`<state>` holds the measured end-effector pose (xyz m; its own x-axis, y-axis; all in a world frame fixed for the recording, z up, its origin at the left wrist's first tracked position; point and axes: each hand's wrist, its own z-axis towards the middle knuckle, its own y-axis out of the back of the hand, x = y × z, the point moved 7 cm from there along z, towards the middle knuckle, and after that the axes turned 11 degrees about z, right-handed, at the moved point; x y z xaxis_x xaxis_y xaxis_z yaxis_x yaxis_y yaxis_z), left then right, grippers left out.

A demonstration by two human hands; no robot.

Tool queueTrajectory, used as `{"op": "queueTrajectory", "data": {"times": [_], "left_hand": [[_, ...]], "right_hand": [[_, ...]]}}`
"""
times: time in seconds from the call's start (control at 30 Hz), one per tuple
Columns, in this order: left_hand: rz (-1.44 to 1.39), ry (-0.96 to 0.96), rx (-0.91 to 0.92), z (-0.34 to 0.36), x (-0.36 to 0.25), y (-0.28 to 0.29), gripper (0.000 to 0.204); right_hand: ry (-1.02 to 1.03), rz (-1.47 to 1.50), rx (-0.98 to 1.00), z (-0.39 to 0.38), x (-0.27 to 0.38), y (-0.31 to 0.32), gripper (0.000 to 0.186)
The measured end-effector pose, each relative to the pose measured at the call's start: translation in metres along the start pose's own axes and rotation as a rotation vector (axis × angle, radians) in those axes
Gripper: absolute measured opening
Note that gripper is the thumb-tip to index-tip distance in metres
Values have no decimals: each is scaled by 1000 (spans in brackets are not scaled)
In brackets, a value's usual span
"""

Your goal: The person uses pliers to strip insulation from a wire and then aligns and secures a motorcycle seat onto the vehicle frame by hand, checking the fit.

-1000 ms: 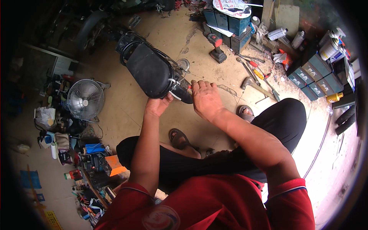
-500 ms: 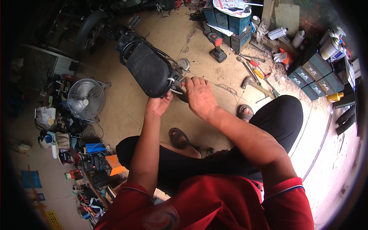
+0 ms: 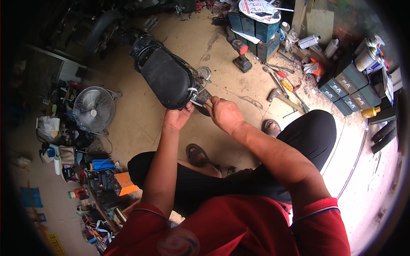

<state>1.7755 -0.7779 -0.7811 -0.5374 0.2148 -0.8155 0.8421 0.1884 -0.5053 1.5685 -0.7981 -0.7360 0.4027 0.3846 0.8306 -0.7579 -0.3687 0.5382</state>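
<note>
A small two-wheeler with a long black seat (image 3: 166,79) stands in front of me. My left hand (image 3: 178,116) is under the seat's rear end, palm up, its fingers curled in against parts there; what they grip is hidden. Just right of it, my right hand (image 3: 226,115) is closed in a fist at the tail of the vehicle. Its fingers wrap something narrow that I cannot make out. Between the hands, a pale strip (image 3: 193,90) loops around the seat's back edge, close to a dark tail piece (image 3: 201,108).
A red-and-black cordless drill (image 3: 241,55) stands on the floor beyond. A hammer (image 3: 282,97) and several hand tools lie to its right, by stacked batteries (image 3: 350,87) and spray cans (image 3: 308,41). At left are a round fan (image 3: 94,110) and a cluttered workbench (image 3: 102,187).
My right hand has turned and drawn back slightly to the lower right, its fingers now curled into a fist. My left hand stays under the seat end.
</note>
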Motion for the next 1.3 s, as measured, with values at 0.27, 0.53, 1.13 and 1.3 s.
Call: {"op": "queueTrajectory", "data": {"times": [0.27, 0.53, 1.13, 1.3], "left_hand": [[-140, 77, -178, -22, 31, -22, 32], [301, 147, -330, -64, 50, -33, 22], [155, -102, -398, -46, 21, -48, 15], [117, -111, -376, -46, 25, -50, 14]], "right_hand": [[-214, 384, 93, -1, -17, -8, 46], [-694, 957, 509, -31, -17, -9, 41], [-449, 356, 303, -37, -6, 2, 46], [-261, 68, 164, -39, 6, 5, 43]]}}
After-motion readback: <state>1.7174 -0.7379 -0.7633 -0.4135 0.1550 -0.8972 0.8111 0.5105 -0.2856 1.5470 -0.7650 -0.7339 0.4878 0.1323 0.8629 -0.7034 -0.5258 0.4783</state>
